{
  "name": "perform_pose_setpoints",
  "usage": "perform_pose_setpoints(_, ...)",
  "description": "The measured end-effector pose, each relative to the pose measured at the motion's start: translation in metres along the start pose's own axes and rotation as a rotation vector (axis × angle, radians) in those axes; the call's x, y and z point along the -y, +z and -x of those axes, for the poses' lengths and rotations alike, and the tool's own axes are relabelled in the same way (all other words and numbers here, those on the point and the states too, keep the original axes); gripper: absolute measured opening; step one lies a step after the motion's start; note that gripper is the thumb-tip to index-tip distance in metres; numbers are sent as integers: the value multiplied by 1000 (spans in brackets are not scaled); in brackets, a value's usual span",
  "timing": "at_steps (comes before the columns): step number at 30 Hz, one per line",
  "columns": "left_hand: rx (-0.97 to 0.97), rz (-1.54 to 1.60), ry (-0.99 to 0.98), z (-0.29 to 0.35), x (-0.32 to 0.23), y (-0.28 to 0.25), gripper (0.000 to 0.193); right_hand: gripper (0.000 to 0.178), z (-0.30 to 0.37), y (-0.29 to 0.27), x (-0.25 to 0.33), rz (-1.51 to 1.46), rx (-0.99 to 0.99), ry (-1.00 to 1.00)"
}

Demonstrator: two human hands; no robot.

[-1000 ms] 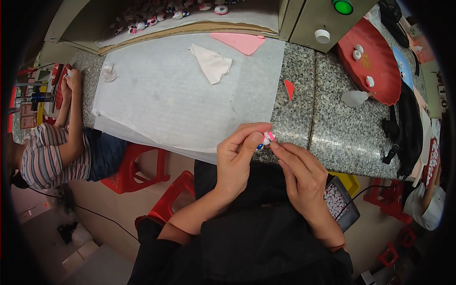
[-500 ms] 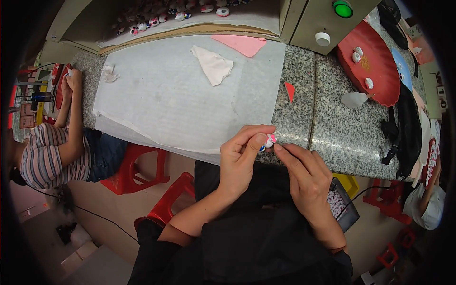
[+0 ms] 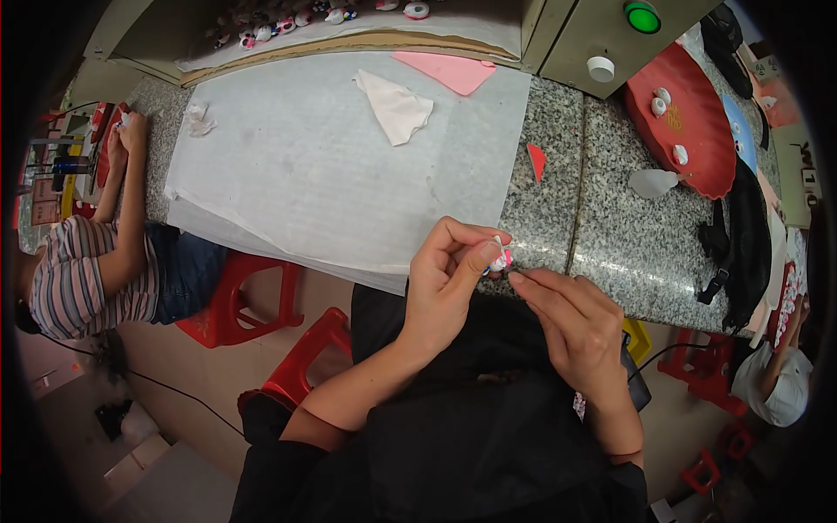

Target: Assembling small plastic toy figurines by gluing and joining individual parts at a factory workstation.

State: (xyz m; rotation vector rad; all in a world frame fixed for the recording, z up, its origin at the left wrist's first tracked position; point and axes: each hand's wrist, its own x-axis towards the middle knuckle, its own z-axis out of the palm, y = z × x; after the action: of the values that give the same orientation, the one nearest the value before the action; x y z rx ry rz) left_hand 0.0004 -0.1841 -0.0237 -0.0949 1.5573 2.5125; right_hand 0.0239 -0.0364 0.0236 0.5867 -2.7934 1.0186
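Between the thumb and fingers of my left hand [image 3: 443,283] is a small white figurine [image 3: 503,260] with pink and blue patches. Those fingers cover much of it. My right hand [image 3: 575,322] is just to its right, thumb and forefinger pinched together close by the figurine's lower side. Whatever that pinch may hold is too small to make out. Both hands are over the near edge of the granite counter [image 3: 551,227], beside a white paper sheet [image 3: 331,183].
A white cloth [image 3: 397,109], a pink piece [image 3: 449,71] and a red scrap [image 3: 536,162] lie ahead. At right are a red scalloped tray [image 3: 689,131] with white pieces and a black bag [image 3: 751,248]. An open metal box [image 3: 349,42] holds several figurines. A co-worker [image 3: 91,270] sits at left.
My right fingers have drawn slightly down and right from the figurine. In my left hand the figurine has turned, showing a different side. The whole view has shifted a little.
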Motion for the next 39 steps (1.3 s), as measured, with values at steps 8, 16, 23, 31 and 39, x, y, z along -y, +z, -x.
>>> perform_pose_setpoints(8,21,-22,-11,-1,0,1,10,37,0,-2,-9,37,14,-55)
perform_pose_setpoints(16,21,-60,-21,-2,-3,1,10,38,-1,2,-11,60,5,-72)
perform_pose_setpoints(23,71,-87,-90,-6,-5,-3,11,38,-2,-1,-15,204,5,-152)
perform_pose_setpoints(31,154,-168,-175,-10,-4,-7,10,36,-5,-5,-25,293,-180,-212)
perform_pose_setpoints(39,117,-160,-183,-9,-6,-3,10,32,-1,-7,-21,54,-93,-122)
